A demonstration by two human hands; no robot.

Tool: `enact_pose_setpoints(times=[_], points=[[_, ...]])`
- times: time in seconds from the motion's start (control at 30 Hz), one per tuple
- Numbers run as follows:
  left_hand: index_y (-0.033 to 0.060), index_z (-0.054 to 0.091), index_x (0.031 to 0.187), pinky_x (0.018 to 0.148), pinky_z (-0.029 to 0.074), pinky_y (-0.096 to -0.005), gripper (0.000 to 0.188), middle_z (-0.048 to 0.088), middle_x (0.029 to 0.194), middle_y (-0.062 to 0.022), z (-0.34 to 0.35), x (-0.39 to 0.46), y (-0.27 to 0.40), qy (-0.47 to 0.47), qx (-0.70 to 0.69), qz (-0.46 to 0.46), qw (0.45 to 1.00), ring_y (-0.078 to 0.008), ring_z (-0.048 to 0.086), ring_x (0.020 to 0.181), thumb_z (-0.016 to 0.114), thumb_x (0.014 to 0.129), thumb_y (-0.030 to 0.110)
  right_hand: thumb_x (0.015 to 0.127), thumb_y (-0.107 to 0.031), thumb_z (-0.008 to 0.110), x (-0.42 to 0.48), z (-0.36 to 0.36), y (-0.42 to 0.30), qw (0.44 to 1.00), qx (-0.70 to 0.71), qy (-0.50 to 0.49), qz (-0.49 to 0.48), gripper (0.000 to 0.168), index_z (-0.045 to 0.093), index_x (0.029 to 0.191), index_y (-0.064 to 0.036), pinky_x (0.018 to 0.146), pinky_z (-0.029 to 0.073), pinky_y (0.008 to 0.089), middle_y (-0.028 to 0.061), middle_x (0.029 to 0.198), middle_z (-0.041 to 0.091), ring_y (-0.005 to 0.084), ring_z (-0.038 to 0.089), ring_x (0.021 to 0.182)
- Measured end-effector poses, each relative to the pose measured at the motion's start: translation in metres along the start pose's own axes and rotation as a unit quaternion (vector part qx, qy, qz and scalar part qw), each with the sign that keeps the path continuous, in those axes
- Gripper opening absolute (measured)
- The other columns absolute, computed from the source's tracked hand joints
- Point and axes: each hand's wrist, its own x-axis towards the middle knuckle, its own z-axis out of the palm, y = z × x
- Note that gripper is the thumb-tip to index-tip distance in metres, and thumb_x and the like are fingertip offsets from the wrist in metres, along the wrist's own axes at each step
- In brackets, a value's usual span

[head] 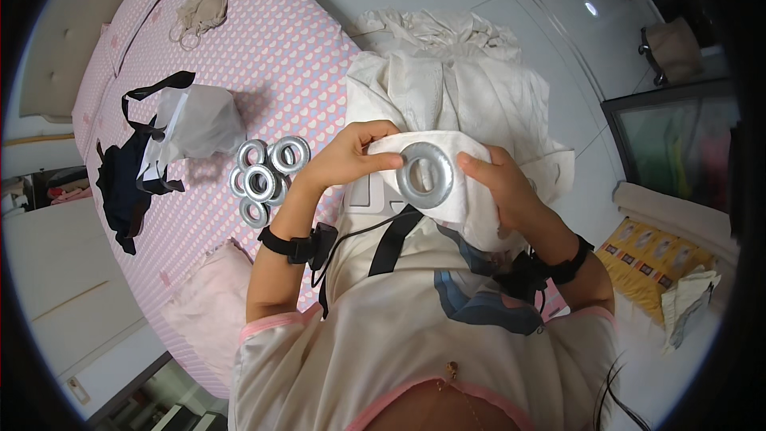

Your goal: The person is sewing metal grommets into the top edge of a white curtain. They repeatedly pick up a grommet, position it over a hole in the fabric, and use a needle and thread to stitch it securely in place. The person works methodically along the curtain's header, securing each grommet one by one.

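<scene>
A large white curtain lies gathered in folds before me. My left hand pinches its top band, the thumb touching the left rim of a silver grommet ring. On the other side of the ring, my right hand grips the same band with its thumb on top. White fabric shows through the ring's hole. To the left, several loose silver grommet rings sit in a pile on the bed, some overlapping.
Left on the bed are a translucent white bag, dark clothing with black straps, a beige drawstring pouch and a pink pillow. Yellow packages lie at right, below a dark-framed glass piece. A cable runs from my left wrist strap.
</scene>
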Motion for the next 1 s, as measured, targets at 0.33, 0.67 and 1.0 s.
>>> enact_pose_setpoints(times=[0.33,0.67,1.0], points=[[0.0016,0.057,0.115,0.093,0.039,-0.0361,0.049,0.06,0.113,-0.0159,-0.004,0.018,0.008,0.048,0.298,0.161,0.94,-0.0275,0.056,0.104,0.074,0.07,0.012,0.087,-0.027,0.059,-0.01,-0.006,-0.039,0.987,0.064,0.112,-0.095,0.039,0.055,0.11,0.003,0.071,0.05,0.0281,0.009,0.094,0.063,0.0149,0.061,0.081],[0.0057,0.066,0.097,0.072,0.048,-0.0372,0.024,0.065,0.086,-0.0177,-0.039,0.116,0.051,0.179,0.353,0.31,0.864,-0.0335,0.063,0.077,0.064,0.077,0.019,0.089,-0.025,0.057,-0.094,0.002,-0.139,0.925,-0.058,0.027,-0.374,0.038,0.055,0.111,0.007,0.073,0.05,0.0262,0.0114,0.098,0.064,0.015,0.062,0.083],[0.0068,0.064,0.104,0.08,0.048,-0.0377,0.037,0.067,0.091,-0.0187,0.012,0.191,0.035,0.361,0.231,0.309,0.849,-0.0338,0.063,0.087,0.069,0.076,0.03,0.093,-0.021,0.051,-0.138,-0.019,-0.167,0.855,-0.046,0.092,-0.508,0.027,0.057,0.104,0.003,0.066,0.052,0.0253,0.0104,0.091,0.064,0.0143,0.063,0.075]])
